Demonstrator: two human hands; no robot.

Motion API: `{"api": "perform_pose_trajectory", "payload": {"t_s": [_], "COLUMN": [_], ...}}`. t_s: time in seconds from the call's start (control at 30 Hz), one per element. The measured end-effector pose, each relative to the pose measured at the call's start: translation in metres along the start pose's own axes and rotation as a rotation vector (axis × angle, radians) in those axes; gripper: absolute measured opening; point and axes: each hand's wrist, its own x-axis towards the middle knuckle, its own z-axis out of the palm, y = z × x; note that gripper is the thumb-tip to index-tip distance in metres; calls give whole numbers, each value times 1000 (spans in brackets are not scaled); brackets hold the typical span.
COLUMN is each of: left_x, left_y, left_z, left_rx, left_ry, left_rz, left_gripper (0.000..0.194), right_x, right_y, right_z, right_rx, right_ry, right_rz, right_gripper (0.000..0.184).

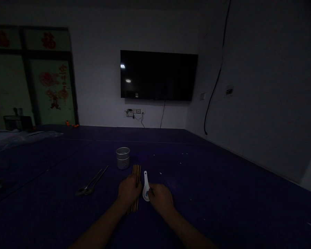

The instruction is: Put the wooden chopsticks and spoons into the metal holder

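Observation:
My left hand (pixel 129 189) is closed over a bundle of wooden chopsticks (pixel 137 169) lying on the dark blue table surface. Their ends stick out above and below my fist. Just to the right is a white Chinese soup spoon (pixel 145 183) with a blue mark in its bowl, handle pointing away from me. My right hand (pixel 160 197) pinches it at the right edge of the bowl, thumb over the rim; the other fingers are curled and partly hidden. A grey metal cup (pixel 123 159) stands upright beyond my left hand. Two metal spoons (pixel 89 186) lie crossed to the left.
Small white scraps (pixel 160 173) are scattered on the blue table (pixel 223 193). Clear plastic wrapping (pixel 28 140) lies at the far left, with small orange items (pixel 74 125) at the back edge. A television (pixel 159 76) hangs on the wall, and a black cable (pixel 214 90) runs down at right.

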Motion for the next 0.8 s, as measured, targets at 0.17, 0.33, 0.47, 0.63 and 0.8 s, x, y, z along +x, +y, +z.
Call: {"api": "perform_pose_trajectory", "payload": {"t_s": [0.17, 0.33, 0.47, 0.63, 0.8], "left_x": [1, 2, 1, 1, 3], "left_y": [-3, -4, -2, -2, -3], "left_z": [2, 2, 0, 0, 6], "left_rx": [-14, -13, -18, -30, -48], "left_ry": [3, -23, -27, -11, 17], "left_rz": [15, 11, 9, 20, 44], "left_gripper": [26, 25, 22, 20, 20], "right_x": [1, 1, 1, 2, 2], "right_y": [-1, 0, 2, 3, 2], "right_z": [0, 3, 6, 5, 2], "right_rx": [26, 49, 81, 68, 63], "right_ry": [7, 31, 37, 20, -8], "right_rz": [6, 22, 26, 4, -42], "right_gripper": [28, 28, 27, 27, 27]}}
